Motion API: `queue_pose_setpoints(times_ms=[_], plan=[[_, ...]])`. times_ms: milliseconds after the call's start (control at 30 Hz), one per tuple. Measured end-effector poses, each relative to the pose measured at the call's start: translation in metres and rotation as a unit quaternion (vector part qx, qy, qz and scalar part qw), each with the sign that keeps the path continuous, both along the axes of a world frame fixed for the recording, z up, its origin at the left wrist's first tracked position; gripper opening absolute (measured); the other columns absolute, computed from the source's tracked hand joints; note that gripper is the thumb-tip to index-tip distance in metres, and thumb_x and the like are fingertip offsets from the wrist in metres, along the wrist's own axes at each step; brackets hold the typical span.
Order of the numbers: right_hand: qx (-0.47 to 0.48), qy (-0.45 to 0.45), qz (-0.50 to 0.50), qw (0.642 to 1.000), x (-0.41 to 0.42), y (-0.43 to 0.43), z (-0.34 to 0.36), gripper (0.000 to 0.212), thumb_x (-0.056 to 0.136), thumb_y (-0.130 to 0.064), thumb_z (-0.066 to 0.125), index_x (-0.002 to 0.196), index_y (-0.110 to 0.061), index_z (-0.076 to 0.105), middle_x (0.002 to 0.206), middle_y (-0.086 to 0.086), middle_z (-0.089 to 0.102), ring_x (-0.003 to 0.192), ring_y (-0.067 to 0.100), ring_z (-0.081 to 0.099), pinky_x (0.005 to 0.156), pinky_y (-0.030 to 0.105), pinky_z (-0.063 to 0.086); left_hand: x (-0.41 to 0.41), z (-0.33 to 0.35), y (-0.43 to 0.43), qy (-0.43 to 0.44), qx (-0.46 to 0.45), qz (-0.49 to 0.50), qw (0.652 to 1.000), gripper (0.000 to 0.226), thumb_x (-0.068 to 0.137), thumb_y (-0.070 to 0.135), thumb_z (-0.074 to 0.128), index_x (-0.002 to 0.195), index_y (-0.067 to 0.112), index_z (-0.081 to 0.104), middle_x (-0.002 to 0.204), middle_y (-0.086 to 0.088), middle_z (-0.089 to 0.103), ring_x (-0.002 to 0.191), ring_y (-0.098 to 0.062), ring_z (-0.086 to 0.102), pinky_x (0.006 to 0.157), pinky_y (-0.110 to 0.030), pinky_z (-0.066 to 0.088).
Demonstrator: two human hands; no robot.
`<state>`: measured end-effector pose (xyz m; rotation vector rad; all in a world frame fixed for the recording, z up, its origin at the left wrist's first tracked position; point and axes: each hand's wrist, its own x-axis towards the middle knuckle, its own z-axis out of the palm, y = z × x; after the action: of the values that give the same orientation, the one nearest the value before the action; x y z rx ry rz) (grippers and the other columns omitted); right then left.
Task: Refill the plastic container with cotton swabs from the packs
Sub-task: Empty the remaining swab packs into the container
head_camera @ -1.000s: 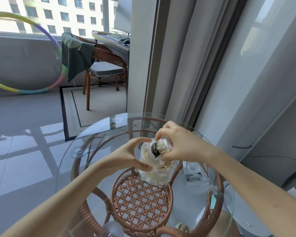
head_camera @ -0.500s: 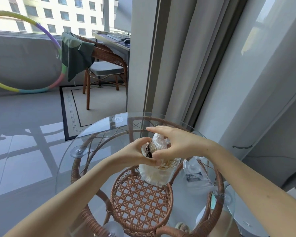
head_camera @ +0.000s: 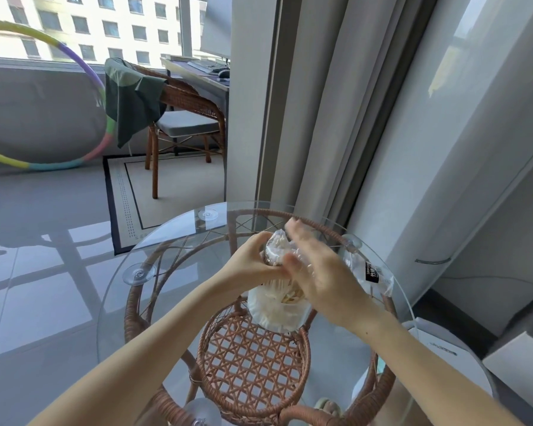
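Note:
A clear round plastic container [head_camera: 277, 312] full of white cotton swabs stands on the glass table [head_camera: 154, 259]. Over its mouth a clear swab pack [head_camera: 277, 247] is tipped, with white swab tips showing at its upper end. My left hand [head_camera: 253, 262] grips the pack from the left. My right hand [head_camera: 317, 272] lies against the pack's right side with fingers stretched out flat and blurred. Another clear pack [head_camera: 370, 272] with a black label lies on the glass to the right.
The round glass top rests on a wicker frame [head_camera: 253, 364] by suction cups. Grey curtains [head_camera: 320, 103] hang just behind the table. A wicker chair [head_camera: 182, 118] with a green cloth, a desk and a hoop [head_camera: 99, 87] stand far left.
The pack has passed from my right hand's grip into my left hand. My right hand has let go and spread its fingers beside the pack.

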<state>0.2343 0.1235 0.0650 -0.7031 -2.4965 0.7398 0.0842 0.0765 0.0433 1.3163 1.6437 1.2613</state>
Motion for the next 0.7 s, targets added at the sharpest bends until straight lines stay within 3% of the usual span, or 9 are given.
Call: queue_pose_setpoints(times_ms=[67, 167, 233, 267, 367, 433, 500, 567, 700], plan=[[0.021, 0.022, -0.012, 0.999, -0.001, 0.001, 0.000, 0.075, 0.086, -0.063, 0.024, 0.148, -0.020, 0.022, 0.156, -0.008, 0.018, 0.142, -0.001, 0.010, 0.118, 0.025, 0.014, 0.001, 0.002, 0.000, -0.010, 0.016, -0.008, 1.000, 0.058, 0.063, 0.026, 0.077, 0.115, 0.019, 0.053, 0.116, -0.005, 0.058, 0.095, -0.014, 0.058, 0.084, -0.036, 0.051], [-0.024, -0.053, 0.041, 0.997, -0.003, -0.002, -0.005, 0.084, 0.080, -0.071, 0.021, 0.146, -0.020, 0.028, 0.156, -0.008, 0.020, 0.141, -0.005, 0.009, 0.117, 0.018, 0.011, 0.000, 0.002, 0.000, 0.000, 0.022, -0.021, 1.000, 0.058, 0.064, 0.020, 0.075, 0.116, 0.014, 0.052, 0.113, -0.004, 0.057, 0.086, -0.007, 0.055, 0.073, -0.025, 0.048], [-0.014, -0.016, 0.005, 1.000, -0.003, -0.003, -0.004, 0.082, 0.081, -0.069, 0.027, 0.144, -0.017, 0.035, 0.152, -0.005, 0.031, 0.136, -0.006, 0.019, 0.109, 0.005, 0.012, -0.001, 0.003, 0.000, -0.010, 0.026, -0.020, 0.999, 0.053, 0.067, 0.015, 0.078, 0.114, 0.013, 0.052, 0.112, -0.004, 0.057, 0.089, -0.009, 0.054, 0.072, -0.021, 0.044], [-0.006, 0.004, -0.007, 1.000, -0.003, -0.003, -0.002, 0.077, 0.084, -0.065, 0.035, 0.143, -0.017, 0.036, 0.150, -0.005, 0.036, 0.134, -0.006, 0.024, 0.107, 0.004, 0.016, -0.001, 0.004, 0.002, -0.012, 0.029, -0.014, 0.999, 0.051, 0.068, 0.014, 0.079, 0.112, 0.012, 0.053, 0.111, -0.004, 0.058, 0.092, -0.011, 0.055, 0.072, -0.021, 0.045], [-0.069, 0.029, -0.022, 0.997, -0.002, 0.001, -0.003, 0.076, 0.082, -0.032, 0.069, 0.146, -0.018, 0.030, 0.142, -0.007, 0.044, 0.128, 0.001, 0.039, 0.107, 0.018, 0.033, 0.000, 0.008, 0.004, -0.009, 0.033, 0.009, 0.999, 0.043, 0.065, 0.022, 0.082, 0.101, 0.015, 0.059, 0.102, -0.001, 0.064, 0.091, -0.014, 0.060, 0.078, -0.031, 0.051], [-0.133, 0.009, -0.027, 0.991, -0.002, 0.004, -0.006, 0.091, 0.075, -0.019, 0.076, 0.148, -0.022, 0.022, 0.142, -0.007, 0.044, 0.127, 0.007, 0.046, 0.104, 0.029, 0.042, -0.001, 0.009, 0.005, -0.005, 0.037, 0.012, 0.999, 0.036, 0.064, 0.026, 0.083, 0.093, 0.016, 0.063, 0.099, -0.002, 0.068, 0.092, -0.019, 0.064, 0.085, -0.040, 0.052], [-0.142, 0.003, -0.040, 0.989, -0.004, 0.007, -0.009, 0.093, 0.073, -0.019, 0.078, 0.148, -0.024, 0.023, 0.135, -0.007, 0.050, 0.118, 0.009, 0.054, 0.098, 0.030, 0.047, -0.002, 0.012, 0.005, -0.004, 0.040, 0.009, 0.999, 0.033, 0.063, 0.026, 0.084, 0.088, 0.016, 0.066, 0.097, -0.003, 0.069, 0.094, -0.022, 0.065, 0.087, -0.045, 0.052], [-0.134, 0.027, -0.046, 0.990, -0.006, 0.010, -0.009, 0.078, 0.074, -0.020, 0.077, 0.142, -0.022, 0.038, 0.121, -0.008, 0.060, 0.108, 0.008, 0.059, 0.087, 0.022, 0.050, -0.002, 0.014, 0.006, -0.008, 0.043, 0.000, 0.999, 0.036, 0.059, 0.029, 0.085, 0.088, 0.017, 0.067, 0.096, -0.003, 0.069, 0.094, -0.023, 0.065, 0.089, -0.046, 0.052], [-0.120, 0.053, -0.062, 0.989, -0.011, 0.016, -0.008, 0.042, 0.070, -0.026, 0.080, 0.109, -0.018, 0.064, 0.091, -0.008, 0.070, 0.082, 0.002, 0.064, 0.067, 0.014, 0.048, -0.007, 0.016, 0.006, -0.030, 0.025, -0.036, 0.999, 0.040, 0.064, 0.027, 0.083, 0.099, 0.018, 0.067, 0.096, 0.004, 0.068, 0.094, -0.014, 0.063, 0.090, -0.039, 0.051]])
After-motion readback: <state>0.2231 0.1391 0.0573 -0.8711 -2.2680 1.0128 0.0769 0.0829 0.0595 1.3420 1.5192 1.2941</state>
